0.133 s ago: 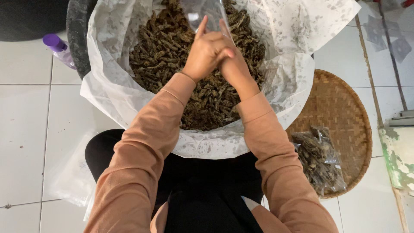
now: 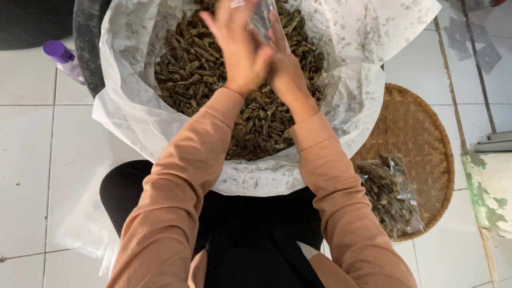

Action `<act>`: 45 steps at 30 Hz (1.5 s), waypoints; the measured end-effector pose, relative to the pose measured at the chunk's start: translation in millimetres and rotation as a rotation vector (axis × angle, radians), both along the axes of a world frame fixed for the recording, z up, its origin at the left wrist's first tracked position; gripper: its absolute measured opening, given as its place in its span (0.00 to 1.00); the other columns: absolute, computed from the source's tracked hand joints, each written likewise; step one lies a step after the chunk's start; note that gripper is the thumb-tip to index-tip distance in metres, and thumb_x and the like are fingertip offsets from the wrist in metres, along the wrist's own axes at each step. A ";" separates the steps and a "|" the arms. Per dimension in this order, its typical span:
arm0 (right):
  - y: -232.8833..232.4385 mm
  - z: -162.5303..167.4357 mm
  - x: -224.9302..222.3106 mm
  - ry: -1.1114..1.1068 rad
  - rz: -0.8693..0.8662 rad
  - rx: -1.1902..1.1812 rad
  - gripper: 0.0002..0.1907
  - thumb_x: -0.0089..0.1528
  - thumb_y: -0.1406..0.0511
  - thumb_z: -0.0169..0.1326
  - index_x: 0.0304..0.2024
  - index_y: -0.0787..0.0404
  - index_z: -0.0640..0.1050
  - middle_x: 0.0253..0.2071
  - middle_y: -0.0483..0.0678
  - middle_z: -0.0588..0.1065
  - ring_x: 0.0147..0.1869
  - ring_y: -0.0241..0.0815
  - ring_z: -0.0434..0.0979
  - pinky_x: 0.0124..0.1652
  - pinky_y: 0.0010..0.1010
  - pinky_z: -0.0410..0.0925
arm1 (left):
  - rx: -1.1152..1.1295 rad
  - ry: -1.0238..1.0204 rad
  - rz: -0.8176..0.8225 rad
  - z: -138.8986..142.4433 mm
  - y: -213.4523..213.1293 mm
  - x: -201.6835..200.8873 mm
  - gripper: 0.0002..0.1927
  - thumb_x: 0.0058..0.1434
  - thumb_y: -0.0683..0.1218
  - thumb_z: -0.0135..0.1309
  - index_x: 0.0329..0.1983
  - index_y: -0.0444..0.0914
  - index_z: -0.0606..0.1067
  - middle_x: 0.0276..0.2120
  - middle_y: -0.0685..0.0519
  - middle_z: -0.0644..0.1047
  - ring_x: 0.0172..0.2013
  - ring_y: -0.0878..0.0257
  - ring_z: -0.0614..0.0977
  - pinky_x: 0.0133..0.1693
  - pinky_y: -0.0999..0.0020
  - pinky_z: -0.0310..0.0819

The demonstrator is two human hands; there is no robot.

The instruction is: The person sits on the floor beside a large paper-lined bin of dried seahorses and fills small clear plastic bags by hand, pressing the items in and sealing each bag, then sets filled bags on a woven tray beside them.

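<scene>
A small clear plastic bag [image 2: 262, 18] is pressed between the two raised palms, above the heap of dark brown dried twisted pieces [image 2: 213, 74]. The left hand [image 2: 240, 45] lies flat with fingers spread, its grip open against the bag; the right hand [image 2: 285, 64] presses from the other side, fingers straight. The heap fills a white plastic liner [image 2: 352, 101] in a dark tub [image 2: 88, 48]. To the right, a round woven bamboo tray [image 2: 421, 133] carries filled clear packets [image 2: 389, 194]. A purple-capped bottle [image 2: 64, 58] lies on the white tiled floor [image 2: 26, 138].
</scene>
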State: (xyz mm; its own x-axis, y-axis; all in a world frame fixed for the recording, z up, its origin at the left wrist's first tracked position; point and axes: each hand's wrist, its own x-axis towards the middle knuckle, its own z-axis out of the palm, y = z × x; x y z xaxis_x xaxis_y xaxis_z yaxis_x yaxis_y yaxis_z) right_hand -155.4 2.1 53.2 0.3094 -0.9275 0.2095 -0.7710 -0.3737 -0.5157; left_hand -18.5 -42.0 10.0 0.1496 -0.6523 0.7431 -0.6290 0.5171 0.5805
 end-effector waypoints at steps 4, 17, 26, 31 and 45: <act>19.7 1.0 23.0 0.009 0.267 -0.337 0.42 0.68 0.79 0.49 0.77 0.38 0.58 0.81 0.55 0.47 0.82 0.57 0.56 0.66 0.41 0.70 | 0.119 0.884 -0.583 8.2 -15.5 53.8 0.58 0.64 0.80 0.39 0.80 0.43 0.33 0.75 0.41 0.42 0.75 0.40 0.54 0.72 0.32 0.63; -2.9 -10.3 13.4 -0.770 -0.061 0.661 0.37 0.66 0.43 0.39 0.74 0.47 0.63 0.62 0.55 0.75 0.53 0.56 0.79 0.45 0.44 0.72 | 0.727 1.162 -0.878 3.9 -8.6 11.2 0.72 0.40 0.64 0.72 0.74 0.50 0.33 0.67 0.29 0.56 0.65 0.26 0.67 0.61 0.32 0.74; 38.6 -74.7 14.9 0.853 0.227 0.750 0.76 0.46 0.47 0.77 0.76 0.35 0.32 0.78 0.63 0.24 0.79 0.76 0.24 0.68 0.74 0.39 | 0.275 1.641 -0.533 -37.7 -47.2 140.9 0.58 0.54 0.61 0.65 0.70 0.67 0.32 0.72 0.51 0.45 0.67 0.35 0.65 0.57 0.19 0.64; 56.1 -123.3 12.5 1.201 0.420 0.507 0.74 0.49 0.44 0.73 0.77 0.33 0.31 0.79 0.62 0.27 0.78 0.81 0.32 0.62 0.81 0.51 | 0.401 1.835 -0.666 -46.2 -55.8 124.2 0.45 0.56 0.62 0.59 0.71 0.52 0.50 0.65 0.43 0.59 0.61 0.41 0.69 0.61 0.20 0.67; 29.0 -145.9 -8.7 1.152 0.279 0.323 0.46 0.59 0.61 0.67 0.74 0.34 0.58 0.77 0.67 0.41 0.70 0.78 0.58 0.46 0.53 0.75 | 0.538 1.975 -0.684 -50.9 -46.4 107.2 0.42 0.55 0.68 0.55 0.67 0.43 0.60 0.60 0.43 0.64 0.58 0.43 0.68 0.59 0.27 0.69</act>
